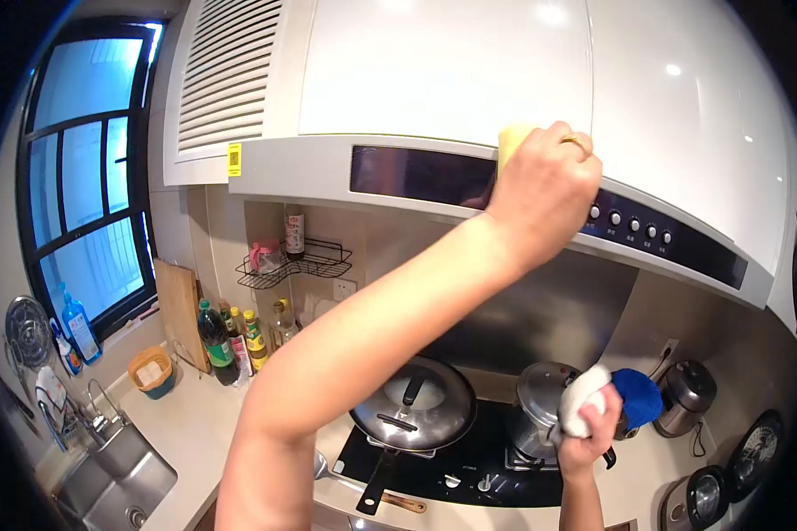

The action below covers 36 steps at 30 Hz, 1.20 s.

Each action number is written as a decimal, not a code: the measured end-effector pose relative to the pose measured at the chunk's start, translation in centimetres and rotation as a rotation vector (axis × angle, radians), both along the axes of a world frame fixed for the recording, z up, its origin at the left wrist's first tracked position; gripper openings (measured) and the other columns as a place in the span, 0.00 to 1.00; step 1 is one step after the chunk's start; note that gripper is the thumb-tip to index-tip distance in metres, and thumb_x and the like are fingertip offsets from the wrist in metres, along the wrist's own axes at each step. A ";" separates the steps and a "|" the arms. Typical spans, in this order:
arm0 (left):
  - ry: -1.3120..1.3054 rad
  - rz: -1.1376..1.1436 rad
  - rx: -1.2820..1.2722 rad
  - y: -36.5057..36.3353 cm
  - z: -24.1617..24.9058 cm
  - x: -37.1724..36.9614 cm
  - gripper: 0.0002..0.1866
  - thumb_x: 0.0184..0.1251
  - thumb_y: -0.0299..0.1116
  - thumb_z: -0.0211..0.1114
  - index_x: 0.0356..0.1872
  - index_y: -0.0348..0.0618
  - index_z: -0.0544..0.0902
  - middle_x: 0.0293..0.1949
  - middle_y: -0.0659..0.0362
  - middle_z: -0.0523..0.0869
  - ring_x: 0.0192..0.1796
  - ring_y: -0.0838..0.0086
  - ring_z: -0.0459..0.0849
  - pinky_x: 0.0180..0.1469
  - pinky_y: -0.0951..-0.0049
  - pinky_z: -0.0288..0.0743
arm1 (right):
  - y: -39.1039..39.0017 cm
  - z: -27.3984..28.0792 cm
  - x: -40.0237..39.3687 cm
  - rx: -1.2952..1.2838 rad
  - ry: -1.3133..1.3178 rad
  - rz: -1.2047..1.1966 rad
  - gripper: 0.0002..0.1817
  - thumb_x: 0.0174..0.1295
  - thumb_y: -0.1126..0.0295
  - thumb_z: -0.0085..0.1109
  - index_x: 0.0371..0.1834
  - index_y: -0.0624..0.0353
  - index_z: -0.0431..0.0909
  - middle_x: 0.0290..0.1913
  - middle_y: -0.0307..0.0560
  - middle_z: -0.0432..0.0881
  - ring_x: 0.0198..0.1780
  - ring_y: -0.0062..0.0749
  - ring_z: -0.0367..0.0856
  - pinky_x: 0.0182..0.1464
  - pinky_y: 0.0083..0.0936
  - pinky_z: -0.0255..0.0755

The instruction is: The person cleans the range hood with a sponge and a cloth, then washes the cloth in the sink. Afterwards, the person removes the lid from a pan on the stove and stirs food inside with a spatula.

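My left hand (549, 190) is raised to the front panel of the range hood (297, 168), with its fingers closed around a yellow sponge or cloth (512, 142). Only an edge of that yellow piece shows; my fingers hide the rest. It lies against the panel between the dark display (416, 175) and the row of round buttons (633, 225). Lower down on the right, my right hand (600, 429) grips a bunched white cloth (584, 398) in front of the pressure cooker (540, 398) on the hob.
A lidded wok (416, 407) sits on the black hob (496, 478), its handle pointing forward. Several bottles (217, 341) and a small basket (153, 370) stand left, near the sink (119, 482). A corner rack (297, 264) hangs under the hood. Appliances (686, 394) line the right counter.
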<state>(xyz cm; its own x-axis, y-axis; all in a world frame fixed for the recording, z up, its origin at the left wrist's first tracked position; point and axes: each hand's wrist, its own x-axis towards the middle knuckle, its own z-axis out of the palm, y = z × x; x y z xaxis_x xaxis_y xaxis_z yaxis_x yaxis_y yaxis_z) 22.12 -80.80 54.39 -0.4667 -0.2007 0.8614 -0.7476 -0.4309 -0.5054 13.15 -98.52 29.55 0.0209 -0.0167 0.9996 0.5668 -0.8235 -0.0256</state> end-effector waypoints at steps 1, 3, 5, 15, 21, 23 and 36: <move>-0.016 0.027 -0.008 1.2 0.0 0.7 0.04 0.42 0.21 0.53 0.21 0.38 0.75 0.24 0.53 0.77 0.34 0.61 0.76 0.38 0.65 0.68 | 0.3 2.0 0.3 -0.063 -0.118 -0.015 0.21 0.37 0.79 0.51 0.40 0.55 0.70 0.50 0.64 0.65 0.50 0.56 0.68 0.50 0.42 0.65; 0.055 0.110 0.004 5.9 -0.4 3.1 0.04 0.43 0.19 0.54 0.22 0.38 0.75 0.25 0.53 0.78 0.33 0.61 0.76 0.37 0.66 0.69 | 2.3 6.9 1.3 -0.130 -0.312 0.055 0.25 0.44 0.79 0.47 0.51 0.56 0.60 0.57 0.69 0.55 0.53 0.61 0.65 0.51 0.46 0.66; 0.071 0.218 -0.130 12.9 -1.0 4.1 0.04 0.47 0.20 0.57 0.26 0.36 0.77 0.28 0.52 0.79 0.34 0.59 0.77 0.37 0.66 0.70 | 4.4 11.4 2.2 -0.125 -0.354 0.033 0.32 0.42 0.82 0.47 0.56 0.57 0.52 0.58 0.71 0.51 0.57 0.62 0.61 0.51 0.47 0.66; 0.624 0.419 -0.509 40.6 -19.6 2.1 0.03 0.50 0.18 0.55 0.28 0.31 0.74 0.29 0.55 0.76 0.34 0.69 0.74 0.40 0.75 0.67 | 21.0 21.9 10.5 -0.361 -0.335 -0.475 0.26 0.40 0.77 0.53 0.49 0.61 0.70 0.51 0.56 0.68 0.54 0.47 0.66 0.56 0.39 0.59; 1.068 0.174 -0.725 43.1 -33.6 -0.4 0.03 0.54 0.23 0.56 0.26 0.32 0.75 0.29 0.56 0.75 0.35 0.72 0.73 0.40 0.77 0.65 | 37.7 21.8 18.9 -0.451 -0.495 -0.207 0.18 0.42 0.71 0.51 0.41 0.60 0.73 0.46 0.60 0.69 0.49 0.50 0.67 0.56 0.40 0.59; 1.182 0.054 -0.813 43.7 -38.4 -0.7 0.04 0.55 0.23 0.55 0.29 0.32 0.74 0.31 0.57 0.74 0.37 0.74 0.72 0.41 0.78 0.65 | 40.8 20.8 19.9 -0.535 -0.442 -0.255 0.17 0.39 0.71 0.49 0.36 0.60 0.75 0.47 0.59 0.70 0.50 0.46 0.68 0.59 0.43 0.55; 1.272 -0.298 -1.031 38.5 -39.8 -0.6 0.08 0.61 0.28 0.53 0.37 0.33 0.72 0.37 0.59 0.72 0.39 0.76 0.71 0.46 0.78 0.64 | 24.2 20.9 13.8 -1.305 -0.428 -0.682 0.11 0.37 0.66 0.57 0.27 0.48 0.82 0.53 0.32 0.65 0.53 0.30 0.64 0.51 0.27 0.63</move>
